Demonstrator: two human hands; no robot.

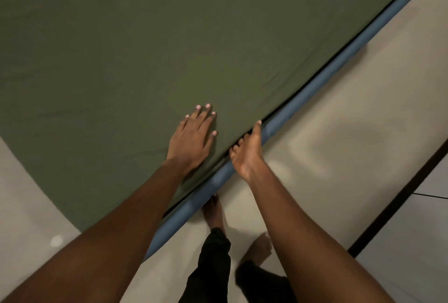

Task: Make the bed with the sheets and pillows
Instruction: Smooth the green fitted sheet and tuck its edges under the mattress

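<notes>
Olive-green sheet (145,48): spread flat over the bed and covering all of it that shows, from the top left to the side edge. Mostly smooth, with faint creases near that edge.

Side edge of bed: runs diagonally from the lower middle to the top right. A blue padded rail (315,89) lies just beside the sheet along its whole length, with a thin dark gap between them.

Left hand (191,138): flat on the sheet just inside the side edge, palm down, fingers straight and slightly spread, pressing the cloth.

Right hand (247,155): at the edge itself, just beside the left hand. Fingers go down into the gap between sheet and rail, tips hidden; thumb (257,130) lies straight along the edge. Cannot tell whether the fingers pinch the cloth or only push it.

Both hands are toward the near corner of the bed, where the rail ends.

Room for moving: pale floor (339,145) runs open along the rail. The person's bare feet stand on it, one (213,210) touching the rail, the other (259,249) behind it, below black trousers (213,261).

Surroundings: a dark strip (400,205) crosses the floor at right, parallel to the bed and well apart from it.
</notes>
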